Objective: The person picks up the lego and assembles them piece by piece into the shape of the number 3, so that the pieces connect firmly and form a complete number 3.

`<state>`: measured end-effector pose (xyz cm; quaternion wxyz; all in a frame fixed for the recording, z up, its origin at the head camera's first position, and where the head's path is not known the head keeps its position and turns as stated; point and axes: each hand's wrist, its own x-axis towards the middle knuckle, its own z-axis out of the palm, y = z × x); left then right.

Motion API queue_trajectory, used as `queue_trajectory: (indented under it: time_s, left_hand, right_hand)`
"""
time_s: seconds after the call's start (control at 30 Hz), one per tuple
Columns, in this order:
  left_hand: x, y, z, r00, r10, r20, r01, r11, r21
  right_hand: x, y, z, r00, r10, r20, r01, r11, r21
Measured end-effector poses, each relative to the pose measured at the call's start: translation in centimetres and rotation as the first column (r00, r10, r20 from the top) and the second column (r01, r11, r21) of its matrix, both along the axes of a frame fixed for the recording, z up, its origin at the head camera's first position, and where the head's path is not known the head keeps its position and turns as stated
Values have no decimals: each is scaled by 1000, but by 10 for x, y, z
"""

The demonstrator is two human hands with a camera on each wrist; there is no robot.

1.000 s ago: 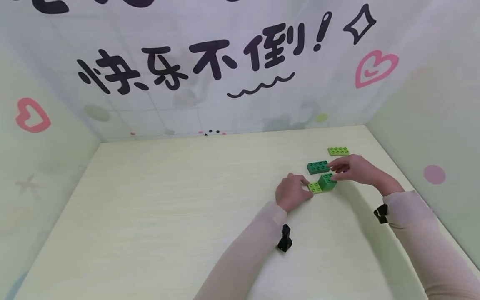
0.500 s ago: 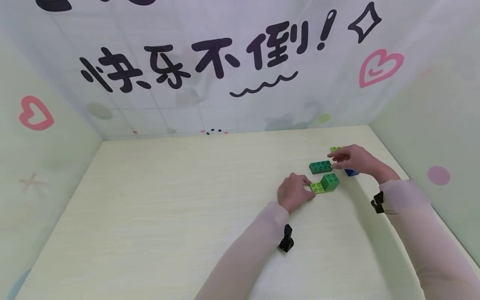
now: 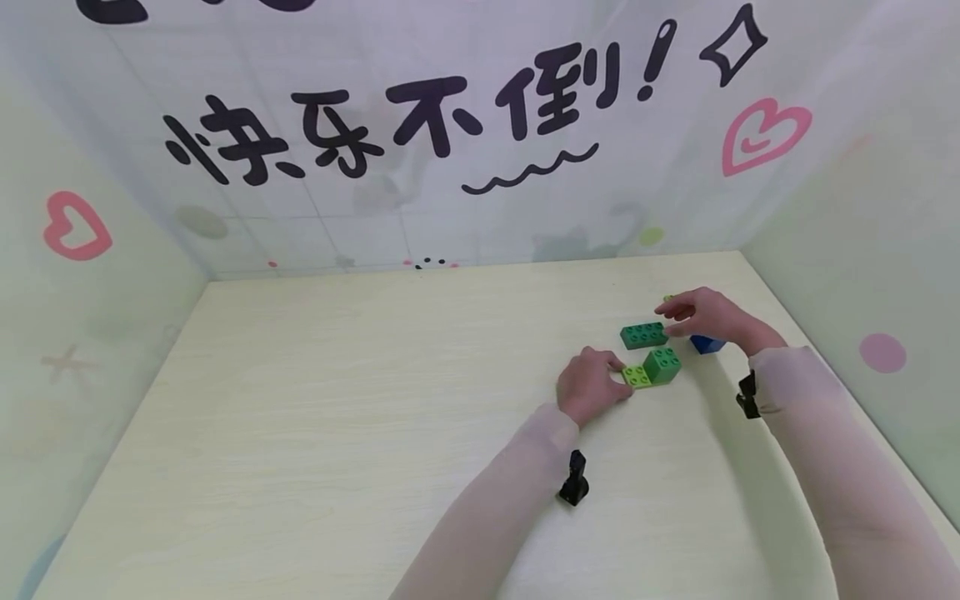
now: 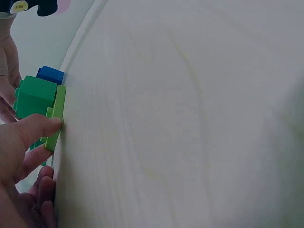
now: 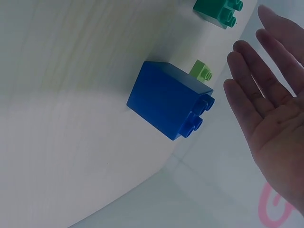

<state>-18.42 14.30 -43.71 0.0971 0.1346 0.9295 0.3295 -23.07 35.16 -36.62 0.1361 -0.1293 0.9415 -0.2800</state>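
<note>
Thumb and fingers of my left hand (image 3: 588, 385) pinch the end of a flat lime-green toy building brick (image 3: 637, 377) on the table. A taller green brick (image 3: 663, 365) is mounted on its other end; the left wrist view shows the thumb (image 4: 45, 124) against the lime side. My right hand (image 3: 708, 317) hovers with relaxed, extended fingers and holds nothing. Partly beneath it in the head view stands a blue brick (image 3: 707, 344), whose whole block (image 5: 168, 99) with studs shows in the right wrist view. Just behind the joined pair lies a dark green brick (image 3: 643, 335).
Another lime-green brick (image 3: 667, 297) lies farther back, mostly covered by the right hand in the head view. The pale wooden table (image 3: 337, 417) meets a printed back wall (image 3: 420, 225) and a right side wall (image 3: 862, 275).
My right hand has left the green brick and moved back and slightly right, uncovering that brick and part of the blue one. The left hand keeps its pinch in place.
</note>
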Motion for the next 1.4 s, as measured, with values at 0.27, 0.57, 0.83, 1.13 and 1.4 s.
queue_trajectory:
  time_s: [0.27, 0.57, 0.83, 1.13, 1.4]
  left_hand:
    - [0, 0, -1, 1000, -4, -7, 4, 1000, -1]
    - [0, 0, 0, 1000, -11, -19, 11, 1000, -4]
    - [0, -1, -1, 1000, -8, -1, 8, 1000, 10]
    - [1, -1, 1, 1000, -1, -11, 1, 1000, 7]
    - [1, -1, 2, 1000, 1, -12, -1, 1000, 2]
  right_hand:
    - [-3, -2, -5, 1000, 23, 19, -23, 1000, -6]
    - [-7, -3, -10, 999, 38, 33, -38, 999, 2]
    - [-10, -2, -15, 999, 25, 43, -26, 999, 27]
    - [-14, -2, -20, 998, 30, 54, -32, 999, 33]
    - [-16, -2, -25, 998, 56, 35, -57, 998, 35]
